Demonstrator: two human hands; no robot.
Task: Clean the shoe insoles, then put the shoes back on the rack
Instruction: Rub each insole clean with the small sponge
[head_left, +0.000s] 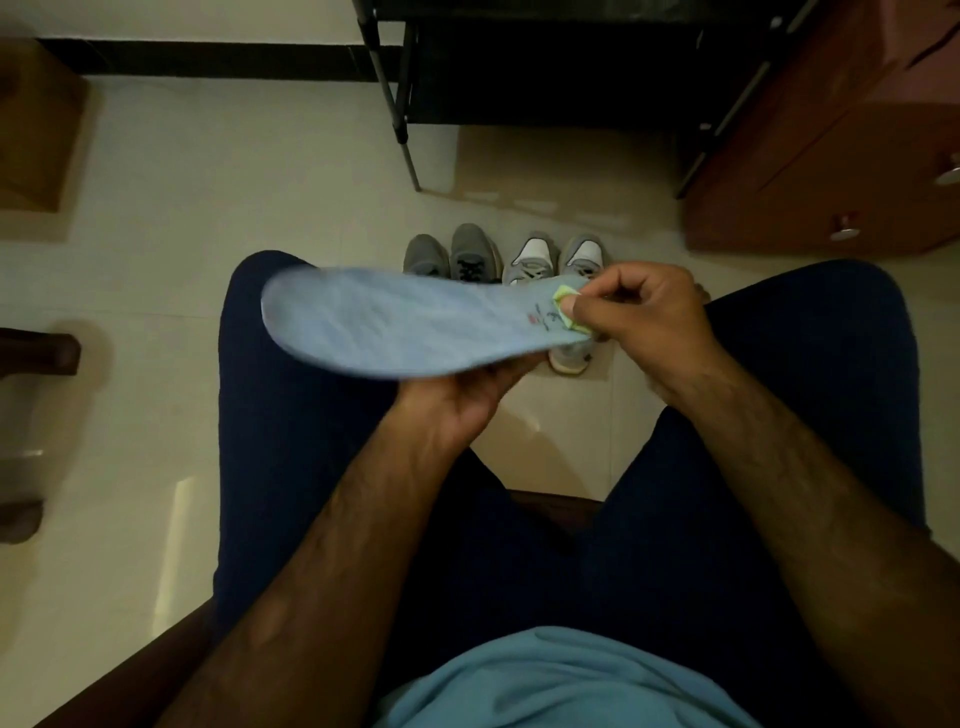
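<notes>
- While the insole (395, 322) is held level over the lap, the floor (182, 208) spreads beneath it in pale, glossy square tiles, with a black skirting strip at the far wall.
- Directly under the insole, smooth dark blue trousers (291, 415) cover both thighs of the seated person.
- Far beyond the insole stands the rack (545, 78), a black frame of thin round tubes with dark shelves.
- Beyond the insole and to its right is a cabinet (831, 156) of reddish-brown wood with round metal knobs.
- The insole itself is light blue, long and foot-shaped, with a fine woven-looking surface. Its rounded toe end points to the person's left and its heel end to the right.
- Just beyond the insole, two pairs stand side by side on the floor with their toes pointing away. The dark grey shoes (452, 254) have black laces. The light grey and white shoes (556, 257) stand to their right, partly hidden behind the insole's heel end.
- At the insole's near edge the left hand (467, 400) takes it from below, its grip closed on it with the fingers tucked underneath.
- At the heel end the right hand (649, 312) keeps a tight pinching grip, thumb against curled fingers, on the cloth (566, 312).
- That cloth is small, folded and yellow-green, pressed onto the insole's upper face.
- Beside the cloth, a small red and dark print (540, 321) marks the insole, too blurred to read.
</notes>
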